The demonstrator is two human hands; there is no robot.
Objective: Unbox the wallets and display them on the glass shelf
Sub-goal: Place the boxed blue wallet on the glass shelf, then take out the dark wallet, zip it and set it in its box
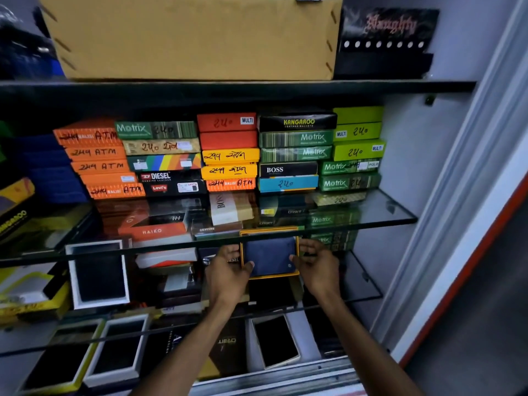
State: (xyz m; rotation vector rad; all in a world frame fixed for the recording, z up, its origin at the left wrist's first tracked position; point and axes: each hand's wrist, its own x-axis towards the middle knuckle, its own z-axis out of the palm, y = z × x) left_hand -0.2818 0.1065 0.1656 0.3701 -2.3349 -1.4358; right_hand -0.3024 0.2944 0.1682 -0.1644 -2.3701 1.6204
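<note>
A dark blue wallet (270, 254) lies in an open yellow-rimmed box (269, 276), held up just under the front edge of a glass shelf (371, 221). My left hand (227, 274) grips the box's left side, thumb on the wallet. My right hand (315, 265) grips its right side, thumb on the wallet's right edge. The box's top rim shows through the glass. Both forearms reach up from the bottom of the view.
Stacks of coloured wallet boxes (228, 155) fill the back of the glass shelf. A large brown carton (194, 35) sits on the shelf above. Open white-rimmed boxes with dark wallets (98, 272) stand on lower shelves. A white wall (445, 167) closes the right side.
</note>
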